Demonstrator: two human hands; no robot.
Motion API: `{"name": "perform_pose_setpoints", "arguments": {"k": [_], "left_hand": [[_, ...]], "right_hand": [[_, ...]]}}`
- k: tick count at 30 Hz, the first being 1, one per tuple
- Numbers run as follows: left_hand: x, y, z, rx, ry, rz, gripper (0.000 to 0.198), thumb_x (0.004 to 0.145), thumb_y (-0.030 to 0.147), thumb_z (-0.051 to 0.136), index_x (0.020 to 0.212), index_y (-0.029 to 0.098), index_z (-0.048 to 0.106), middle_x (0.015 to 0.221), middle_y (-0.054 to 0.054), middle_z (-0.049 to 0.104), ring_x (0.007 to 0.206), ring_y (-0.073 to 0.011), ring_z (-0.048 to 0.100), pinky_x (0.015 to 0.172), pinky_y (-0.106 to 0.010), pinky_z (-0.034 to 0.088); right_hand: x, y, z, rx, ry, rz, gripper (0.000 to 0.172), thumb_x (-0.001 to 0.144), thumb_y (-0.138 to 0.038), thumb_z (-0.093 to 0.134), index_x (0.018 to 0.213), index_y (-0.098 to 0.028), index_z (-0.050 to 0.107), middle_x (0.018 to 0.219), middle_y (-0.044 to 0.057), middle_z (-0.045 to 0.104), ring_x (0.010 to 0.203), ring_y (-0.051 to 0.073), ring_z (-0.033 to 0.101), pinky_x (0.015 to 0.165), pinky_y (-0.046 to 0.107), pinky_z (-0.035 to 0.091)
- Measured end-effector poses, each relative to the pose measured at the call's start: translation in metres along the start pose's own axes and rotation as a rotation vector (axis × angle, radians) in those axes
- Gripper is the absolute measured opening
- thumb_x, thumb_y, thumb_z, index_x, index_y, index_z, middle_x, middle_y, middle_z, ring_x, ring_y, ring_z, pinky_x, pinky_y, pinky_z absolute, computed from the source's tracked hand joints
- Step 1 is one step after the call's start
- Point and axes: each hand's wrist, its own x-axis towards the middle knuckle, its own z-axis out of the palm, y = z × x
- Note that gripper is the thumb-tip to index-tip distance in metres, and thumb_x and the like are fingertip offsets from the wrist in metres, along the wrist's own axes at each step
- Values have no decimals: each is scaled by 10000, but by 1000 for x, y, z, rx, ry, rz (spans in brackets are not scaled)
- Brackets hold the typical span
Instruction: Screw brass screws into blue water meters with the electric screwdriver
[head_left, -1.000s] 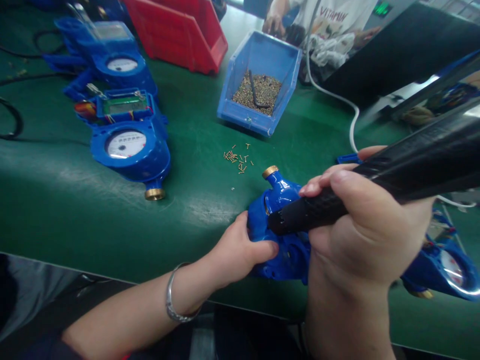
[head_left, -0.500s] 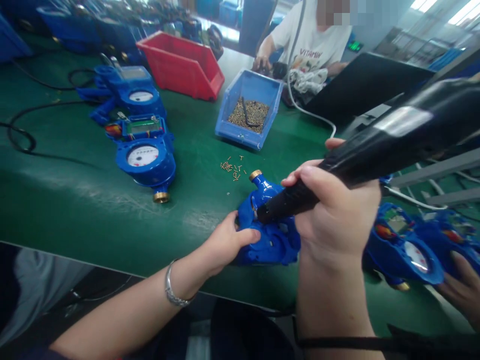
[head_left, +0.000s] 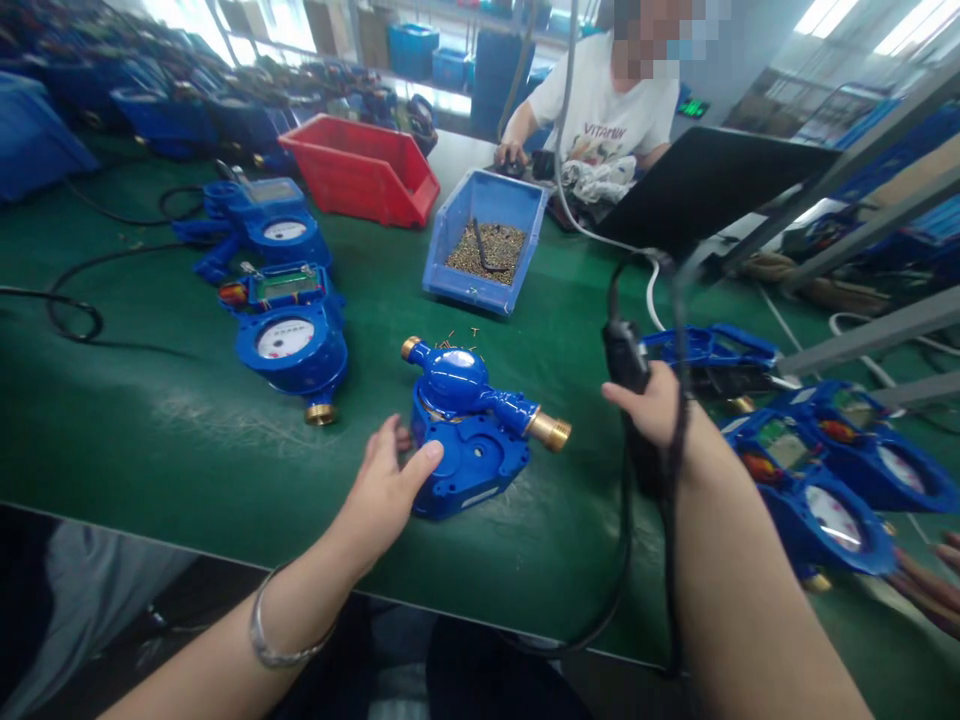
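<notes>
In the middle of the green table a blue water meter (head_left: 480, 455) lies face down, with brass threaded ends at its upper left and right. My left hand (head_left: 390, 475) is at the meter's left side, fingers spread, thumb over the edge of the casing; whether it touches is unclear. To the right of the meter, my right hand (head_left: 660, 410) grips a black corded electric screwdriver (head_left: 628, 355), away from the meter. Several small copper-coloured screws (head_left: 469, 348) lie just behind the meter, partly hidden by it.
A blue bin (head_left: 480, 295) holds small screws and a hex key. Behind stands a red bin (head_left: 360, 180). More meters stand left (head_left: 289, 340) and right (head_left: 832, 515). A person (head_left: 607, 100) sits across the table by a black panel (head_left: 720, 185); another person's hand (head_left: 930, 590) is far right.
The screwdriver has come off the meter and moved right with my right hand. The meter has turned and shifted left. My left hand has loosened and moved left.
</notes>
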Motion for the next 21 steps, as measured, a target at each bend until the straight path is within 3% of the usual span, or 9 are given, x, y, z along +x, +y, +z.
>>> {"name": "perform_pose_setpoints", "arguments": {"k": [2,4,7,11,12,14,16,18,21], "left_hand": [[0,4,-2,258,200,277,765,747,503,551,1334,101,268,1332,-204,328,1257,-319,324,1028,-503,289],[2,17,-1,437,270,598,679,771,432,546,1312,96,308,1296,-188,369,1233,-297,335,1027,-499,287],[12,50,10,579,58,925,449,826,324,494,1201,81,454,1198,-157,493,1150,-244,419,1010,-438,323],[30,90,33,744,-323,954,292,872,296,445,1075,126,568,1118,-102,579,1076,-228,500,1009,-486,291],[33,96,38,796,-388,952,297,881,309,436,1076,131,571,1104,-98,590,1069,-234,512,1010,-515,270],[38,101,46,884,-507,966,339,884,363,432,1076,127,580,1053,-104,612,1030,-248,542,977,-524,297],[40,101,52,946,-604,991,402,856,437,465,1063,118,596,990,-114,630,962,-262,573,895,-472,384],[42,97,54,965,-630,1000,436,811,474,523,1038,112,613,941,-115,636,906,-269,587,811,-416,434],[40,92,53,888,-536,941,360,749,422,614,929,114,661,867,-97,646,834,-254,594,761,-382,447]], "right_hand": [[10,13,20,-190,-74,72,364,632,-235,696,932,-112,530,854,143,586,848,346,595,748,523,472],[15,17,31,-333,-119,106,387,649,-240,683,969,-70,548,956,215,572,927,398,568,793,563,435],[9,6,25,-465,-109,58,423,698,-252,651,1041,-26,551,1085,286,514,1048,443,496,853,567,395],[-38,-22,-7,-368,-40,-133,268,799,-196,501,1040,-122,590,1071,162,580,1011,282,550,887,408,427],[-55,-27,-12,-266,-119,-178,210,798,-175,475,942,-152,626,931,105,633,883,235,595,821,368,465],[-86,-31,-12,-101,-483,-248,182,797,-194,469,829,-184,647,737,35,648,678,189,603,675,319,496],[-107,-29,5,-12,-682,-262,185,780,-194,498,901,-175,636,788,42,662,674,190,608,657,318,498],[-114,-24,31,82,-652,-281,334,740,-202,576,1071,-155,577,1002,87,640,868,232,608,806,370,482],[-109,-21,66,285,-555,-330,455,734,-244,624,1170,-163,521,1169,98,564,1168,274,455,1036,439,310]]}}
